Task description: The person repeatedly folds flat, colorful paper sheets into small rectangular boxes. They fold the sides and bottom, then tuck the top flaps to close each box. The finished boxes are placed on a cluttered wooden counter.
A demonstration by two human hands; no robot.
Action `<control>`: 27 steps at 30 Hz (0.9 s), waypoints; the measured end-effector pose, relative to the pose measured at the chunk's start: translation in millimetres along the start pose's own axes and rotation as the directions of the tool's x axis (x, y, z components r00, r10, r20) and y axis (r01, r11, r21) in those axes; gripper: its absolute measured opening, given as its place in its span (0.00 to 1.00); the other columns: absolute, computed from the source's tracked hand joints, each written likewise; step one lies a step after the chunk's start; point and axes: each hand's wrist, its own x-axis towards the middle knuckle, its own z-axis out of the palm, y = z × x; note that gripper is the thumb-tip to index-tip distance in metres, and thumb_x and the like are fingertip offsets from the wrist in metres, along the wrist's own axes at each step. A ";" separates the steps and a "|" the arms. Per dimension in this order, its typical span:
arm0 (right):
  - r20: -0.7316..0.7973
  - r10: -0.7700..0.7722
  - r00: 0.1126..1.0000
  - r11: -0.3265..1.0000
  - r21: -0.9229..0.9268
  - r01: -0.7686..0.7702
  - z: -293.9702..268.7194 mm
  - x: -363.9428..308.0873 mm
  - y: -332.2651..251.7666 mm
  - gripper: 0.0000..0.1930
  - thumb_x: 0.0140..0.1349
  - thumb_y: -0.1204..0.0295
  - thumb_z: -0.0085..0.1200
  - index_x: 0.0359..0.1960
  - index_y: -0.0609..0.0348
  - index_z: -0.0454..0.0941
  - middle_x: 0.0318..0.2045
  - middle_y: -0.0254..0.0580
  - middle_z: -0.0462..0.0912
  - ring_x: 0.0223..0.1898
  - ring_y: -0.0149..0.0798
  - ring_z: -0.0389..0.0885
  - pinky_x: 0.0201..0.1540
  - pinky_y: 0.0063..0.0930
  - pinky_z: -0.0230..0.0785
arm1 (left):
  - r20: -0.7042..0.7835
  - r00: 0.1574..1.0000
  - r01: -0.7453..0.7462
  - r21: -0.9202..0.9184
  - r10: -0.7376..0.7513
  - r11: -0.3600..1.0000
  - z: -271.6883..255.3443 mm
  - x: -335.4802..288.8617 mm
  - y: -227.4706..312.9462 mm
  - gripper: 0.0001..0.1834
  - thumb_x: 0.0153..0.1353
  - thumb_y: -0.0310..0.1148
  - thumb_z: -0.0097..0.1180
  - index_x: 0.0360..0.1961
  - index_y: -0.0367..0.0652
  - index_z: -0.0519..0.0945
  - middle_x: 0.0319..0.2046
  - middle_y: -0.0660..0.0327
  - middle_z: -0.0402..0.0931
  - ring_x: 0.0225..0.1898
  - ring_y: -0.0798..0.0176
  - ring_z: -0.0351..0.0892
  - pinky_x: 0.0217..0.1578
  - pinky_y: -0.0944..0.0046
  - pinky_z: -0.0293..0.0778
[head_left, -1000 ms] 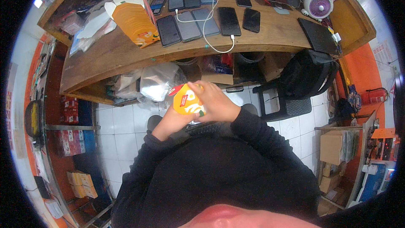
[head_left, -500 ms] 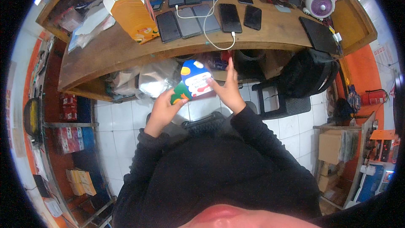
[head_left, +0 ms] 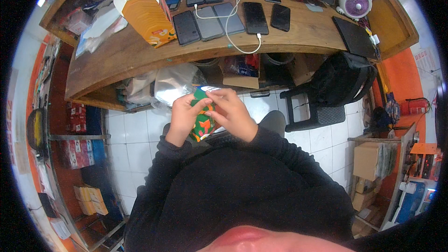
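Note:
Between my hands, just below the desk's front edge, is a small printed carton piece with green, orange and blue patterns (head_left: 203, 127). My left hand (head_left: 181, 117) grips its left side, thumb lying across the green face. On its upper right, my right hand (head_left: 232, 114) pinches it with thumb and fingers. The green side faces up, and a white and blue part shows at the top edge. My fingers hide much of the piece, so I cannot tell if it is flat or folded open.
Several phones (head_left: 210, 22) and a white cable lie on the wooden desk (head_left: 116, 60). A stack of nested yellow cartons (head_left: 148, 21) stands at left, a white fan (head_left: 354, 2) at right. Below are an open cardboard box (head_left: 240, 81), clear plastic bags (head_left: 172, 81) and a black backpack (head_left: 343, 79).
The carton piece has come nearer my body and turned, so its green side shows instead of the blue and white one. My right hand has moved in from the right and closed on it.

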 end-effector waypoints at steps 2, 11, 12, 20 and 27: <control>-0.005 0.030 1.000 0.999 0.041 -0.029 2.6 -0.3 -0.1 0.21 0.57 0.70 0.62 0.54 0.57 0.78 0.42 0.44 0.78 0.44 0.47 0.77 0.45 0.35 0.70 | -0.061 0.989 -0.129 0.116 0.137 0.985 2.0 1.1 -6.6 0.14 0.65 0.36 0.59 0.29 0.36 0.82 0.23 0.62 0.80 0.26 0.70 0.76 0.30 0.68 0.72; -0.177 0.285 0.942 0.930 0.289 -0.227 7.7 -7.0 21.8 0.11 0.58 0.74 0.62 0.42 0.62 0.84 0.28 0.43 0.77 0.31 0.39 0.76 0.34 0.28 0.68 | -0.374 0.798 -0.322 0.398 0.472 0.859 -9.2 10.5 8.5 0.19 0.69 0.46 0.53 0.38 0.37 0.74 0.35 0.58 0.76 0.35 0.63 0.74 0.41 0.64 0.71; -0.221 0.318 0.922 0.923 0.296 -0.247 4.7 -4.8 23.2 0.10 0.58 0.74 0.62 0.41 0.63 0.84 0.28 0.43 0.77 0.30 0.38 0.76 0.33 0.28 0.67 | -0.384 0.858 -0.263 0.240 0.340 0.934 -18.4 11.3 0.4 0.18 0.69 0.45 0.53 0.43 0.37 0.73 0.39 0.58 0.76 0.39 0.63 0.74 0.43 0.64 0.71; 0.035 0.081 0.996 0.991 0.104 -0.084 -20.9 11.8 23.5 0.16 0.55 0.76 0.58 0.46 0.50 0.85 0.26 0.39 0.72 0.28 0.38 0.74 0.32 0.28 0.66 | 0.249 0.938 0.335 -0.481 -0.240 0.811 -12.9 -7.3 -15.0 0.20 0.65 0.26 0.55 0.57 0.36 0.71 0.49 0.57 0.78 0.48 0.62 0.80 0.50 0.60 0.77; 0.220 -0.098 0.971 0.948 0.317 0.023 -41.9 22.0 35.8 0.15 0.47 0.76 0.56 0.39 0.52 0.85 0.28 0.39 0.73 0.28 0.39 0.73 0.33 0.31 0.67 | 0.337 0.918 0.369 -0.530 -0.209 0.763 -8.6 -13.2 2.2 0.20 0.63 0.25 0.55 0.56 0.36 0.71 0.49 0.56 0.79 0.48 0.62 0.81 0.50 0.60 0.77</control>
